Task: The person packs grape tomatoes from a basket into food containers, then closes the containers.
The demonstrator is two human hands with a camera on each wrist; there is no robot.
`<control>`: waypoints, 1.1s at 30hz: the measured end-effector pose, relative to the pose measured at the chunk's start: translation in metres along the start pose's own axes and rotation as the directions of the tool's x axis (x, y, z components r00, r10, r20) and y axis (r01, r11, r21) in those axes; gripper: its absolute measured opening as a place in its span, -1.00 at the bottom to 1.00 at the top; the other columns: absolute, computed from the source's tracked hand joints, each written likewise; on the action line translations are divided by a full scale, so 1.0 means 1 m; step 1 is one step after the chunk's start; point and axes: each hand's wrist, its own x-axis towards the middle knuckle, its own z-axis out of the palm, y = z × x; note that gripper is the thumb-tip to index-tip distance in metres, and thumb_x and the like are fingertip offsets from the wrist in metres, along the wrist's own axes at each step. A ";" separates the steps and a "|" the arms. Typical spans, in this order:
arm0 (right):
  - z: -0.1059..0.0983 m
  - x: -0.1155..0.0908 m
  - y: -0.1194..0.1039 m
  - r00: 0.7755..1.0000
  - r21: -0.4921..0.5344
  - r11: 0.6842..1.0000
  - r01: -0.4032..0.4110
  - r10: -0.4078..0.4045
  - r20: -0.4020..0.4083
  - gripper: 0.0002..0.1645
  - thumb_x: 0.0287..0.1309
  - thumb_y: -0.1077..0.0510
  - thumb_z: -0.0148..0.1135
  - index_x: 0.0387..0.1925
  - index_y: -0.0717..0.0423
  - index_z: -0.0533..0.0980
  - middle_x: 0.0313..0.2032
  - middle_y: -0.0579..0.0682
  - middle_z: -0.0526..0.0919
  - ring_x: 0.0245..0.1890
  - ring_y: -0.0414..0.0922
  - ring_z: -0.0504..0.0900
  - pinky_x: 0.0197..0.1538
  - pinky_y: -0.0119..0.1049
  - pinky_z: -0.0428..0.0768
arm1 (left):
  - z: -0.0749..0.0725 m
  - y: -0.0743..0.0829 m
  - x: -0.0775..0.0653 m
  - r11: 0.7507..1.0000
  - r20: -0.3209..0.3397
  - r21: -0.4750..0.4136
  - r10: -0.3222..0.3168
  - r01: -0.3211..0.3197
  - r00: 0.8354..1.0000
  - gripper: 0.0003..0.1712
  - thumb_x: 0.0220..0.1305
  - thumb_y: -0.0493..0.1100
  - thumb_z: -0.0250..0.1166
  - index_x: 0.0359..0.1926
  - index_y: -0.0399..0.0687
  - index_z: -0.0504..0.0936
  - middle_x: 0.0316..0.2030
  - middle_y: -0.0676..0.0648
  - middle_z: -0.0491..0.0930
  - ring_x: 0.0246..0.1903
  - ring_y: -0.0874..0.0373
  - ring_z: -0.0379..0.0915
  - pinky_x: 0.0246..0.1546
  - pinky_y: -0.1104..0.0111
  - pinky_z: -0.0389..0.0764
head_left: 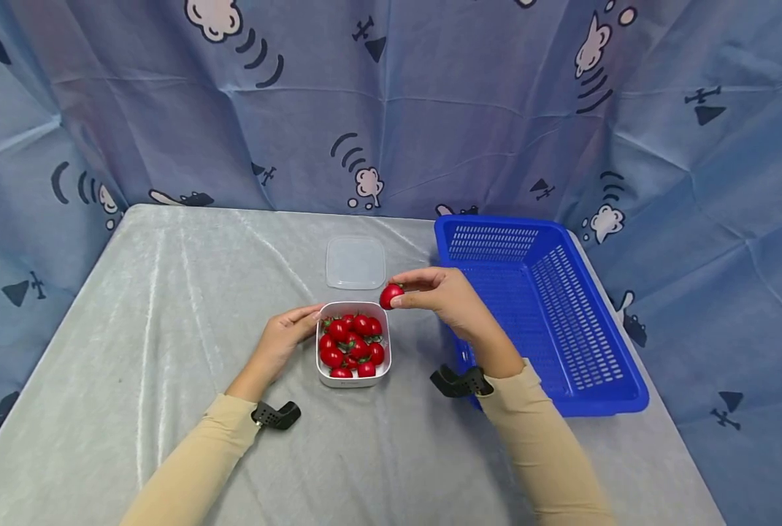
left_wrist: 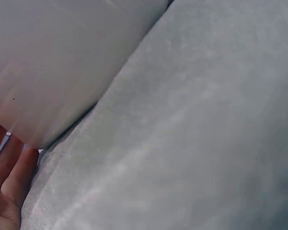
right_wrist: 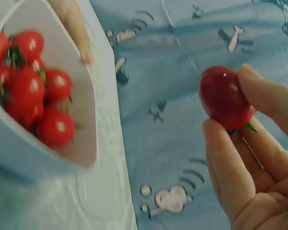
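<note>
A white square container (head_left: 354,381) full of red cherry tomatoes (head_left: 358,347) with green stems stands mid-table. At its upper left corner, my left hand (head_left: 285,336) holds the side, thumb by the rim. Fingers (left_wrist: 19,170) of that hand touch the container's outer wall (left_wrist: 62,62) in the left wrist view. My right hand (head_left: 446,296) pinches one cherry tomato (head_left: 391,296) between thumb and fingertips, just above and right of the container's upper right corner. In the right wrist view this tomato (right_wrist: 224,96) has its green stem toward the palm.
A clear flat lid (head_left: 355,263) lies behind the container. To the right stands a large blue plastic basket (head_left: 542,226) with slotted walls, partly behind the right forearm. A pale cloth covers the table (head_left: 167,329), and a blue patterned curtain (head_left: 430,109) hangs behind it.
</note>
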 end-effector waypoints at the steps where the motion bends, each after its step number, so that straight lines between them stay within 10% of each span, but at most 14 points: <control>1: 0.005 0.000 -0.001 1.000 -0.003 1.000 0.002 -0.002 0.004 -0.54 0.02 0.29 0.47 0.02 0.31 0.64 -0.12 -0.01 0.78 -0.17 -0.26 0.70 -0.04 -0.40 0.68 | 0.000 0.000 0.000 1.000 0.001 -0.002 0.000 0.000 1.000 -0.49 0.42 -0.22 0.20 0.25 -0.51 0.44 -0.23 0.36 0.69 -0.18 0.47 0.61 -0.02 0.58 0.62; 14: 0.074 0.000 0.009 0.996 0.085 0.996 -0.036 0.043 -0.080 -0.58 -0.04 0.28 0.52 -0.06 0.25 0.69 -0.13 0.12 0.78 -0.21 -0.25 0.69 -0.08 -0.36 0.70 | -0.001 -0.001 0.001 1.000 0.011 0.002 0.000 0.000 1.000 -0.48 0.43 -0.19 0.19 0.26 -0.50 0.44 -0.21 0.34 0.70 -0.14 0.47 0.61 0.00 0.56 0.62; 33: 0.102 0.016 0.046 0.998 -0.106 0.993 -0.046 0.042 -0.035 -0.61 -0.10 0.18 0.59 -0.16 0.17 0.74 -0.15 0.07 0.79 -0.20 -0.20 0.69 -0.13 -0.37 0.70 | -0.002 -0.002 0.001 1.000 0.012 0.012 0.001 -0.001 1.000 -0.49 0.43 -0.17 0.20 0.25 -0.46 0.46 -0.09 0.24 0.70 -0.10 0.46 0.62 0.05 0.53 0.62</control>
